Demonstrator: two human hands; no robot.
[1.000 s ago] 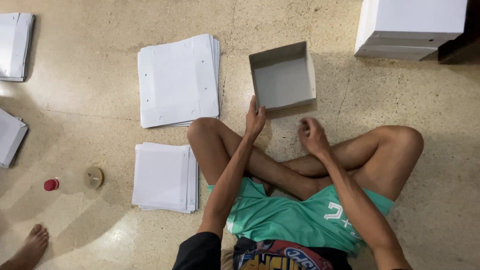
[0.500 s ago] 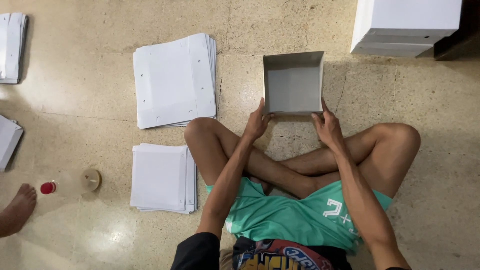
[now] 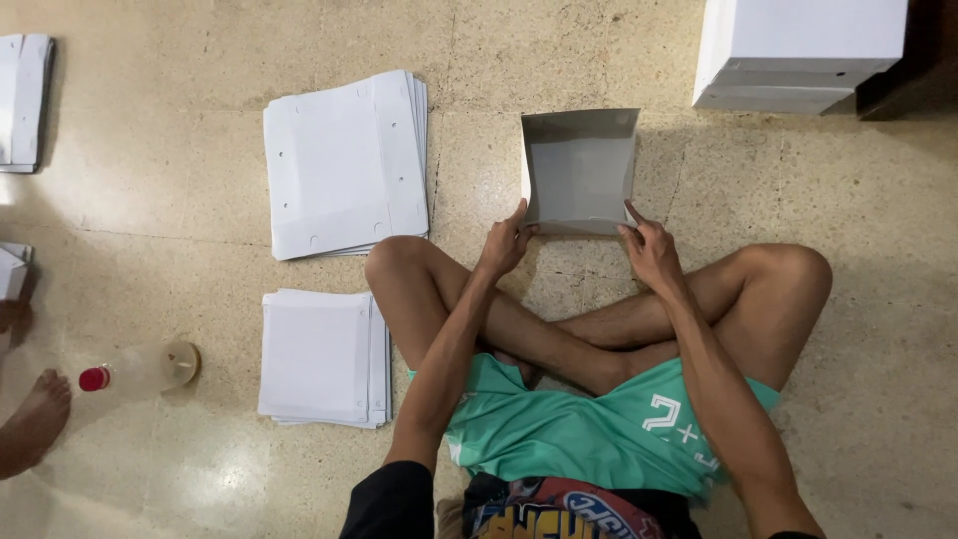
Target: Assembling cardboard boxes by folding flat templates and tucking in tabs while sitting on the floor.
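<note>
Open box (image 3: 579,170) on the floor (image 3: 180,200) ahead of the crossed legs, left hand (image 3: 504,245) and right hand (image 3: 651,252) at its near corners, two flat sheet stacks (image 3: 344,165) (image 3: 321,356) to its left, bottle (image 3: 140,369) lying farther left, stacked boxes (image 3: 798,50) at the far right.

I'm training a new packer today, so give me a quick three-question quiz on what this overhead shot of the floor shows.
1. True or false: both hands touch the open grey box.
2. Multiple choice: the two stacks of flat white sheets lie on which side of the seated person? A) the person's left B) the person's right C) behind
3. Short answer: what lies on the floor near the other person's bare foot?

Key
1. True: the left hand and the right hand each hold a near corner.
2. A: the larger stack and the smaller stack.
3. A clear plastic bottle with a red cap, lying on its side.
</note>
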